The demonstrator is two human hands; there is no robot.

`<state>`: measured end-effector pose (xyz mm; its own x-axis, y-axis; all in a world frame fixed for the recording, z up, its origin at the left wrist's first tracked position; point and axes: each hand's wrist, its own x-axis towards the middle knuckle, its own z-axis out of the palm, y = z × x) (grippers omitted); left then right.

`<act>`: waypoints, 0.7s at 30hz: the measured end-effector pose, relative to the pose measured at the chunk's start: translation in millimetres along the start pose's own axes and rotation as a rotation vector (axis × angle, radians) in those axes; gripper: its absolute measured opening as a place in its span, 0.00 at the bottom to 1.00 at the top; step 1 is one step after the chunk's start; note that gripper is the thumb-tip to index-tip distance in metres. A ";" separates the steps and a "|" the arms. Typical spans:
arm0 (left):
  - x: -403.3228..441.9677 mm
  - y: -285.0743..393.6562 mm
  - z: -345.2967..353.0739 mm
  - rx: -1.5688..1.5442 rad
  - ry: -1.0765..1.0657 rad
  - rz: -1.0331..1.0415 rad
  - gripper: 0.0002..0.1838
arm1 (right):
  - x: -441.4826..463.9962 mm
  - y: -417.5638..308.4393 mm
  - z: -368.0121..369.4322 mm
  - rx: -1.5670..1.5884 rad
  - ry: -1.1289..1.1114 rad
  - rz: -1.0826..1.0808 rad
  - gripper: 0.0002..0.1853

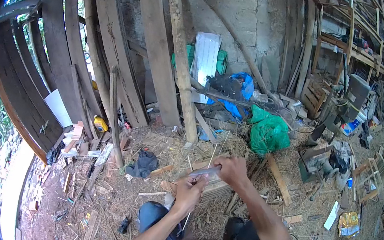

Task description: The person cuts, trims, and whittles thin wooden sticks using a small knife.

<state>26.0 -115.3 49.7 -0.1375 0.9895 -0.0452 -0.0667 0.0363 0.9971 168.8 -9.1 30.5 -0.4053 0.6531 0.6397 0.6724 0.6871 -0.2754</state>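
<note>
In closed right hand point(230, 169), gripping what looks like knife point(204, 171), angled out over left hand point(191, 191); in closed left, clasping thin stick point(214, 153). Could cut left hand if slipping from hard push or loose hold. Can't make out handle, hidden in right fist, nor exact knife-stick contact.

Right hand point(231, 170) closed on knife point(204, 172), probably, though blurred; blade points left, over left hand point(190, 190). Left hand closed round thin stick point(213, 153), held steeply. Straw and wood scraps across floor point(110, 209). Green bag point(270, 136) ahead, blue tarp point(247, 86) just behind. Yellow jug point(100, 124) near leaning planks point(113, 51), left. Gold packet point(349, 224) lying right.
</note>
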 end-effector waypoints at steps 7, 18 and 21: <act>-16.9 8.3 4.1 -0.100 -0.061 -0.023 0.15 | 9.6 36.3 -10.1 -0.230 0.186 0.297 0.05; -4.7 6.7 9.0 -0.064 -0.023 0.014 0.16 | 3.0 15.8 3.5 -0.068 0.061 0.128 0.05; -8.8 10.0 6.8 -0.034 -0.023 0.028 0.15 | 2.5 34.8 9.7 -0.151 0.065 0.254 0.05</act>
<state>33.2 -122.8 60.6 -0.1173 0.9930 -0.0159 -0.0969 0.0045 0.9953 185.2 19.6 15.6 -0.1754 0.7728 0.6099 0.8334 0.4464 -0.3258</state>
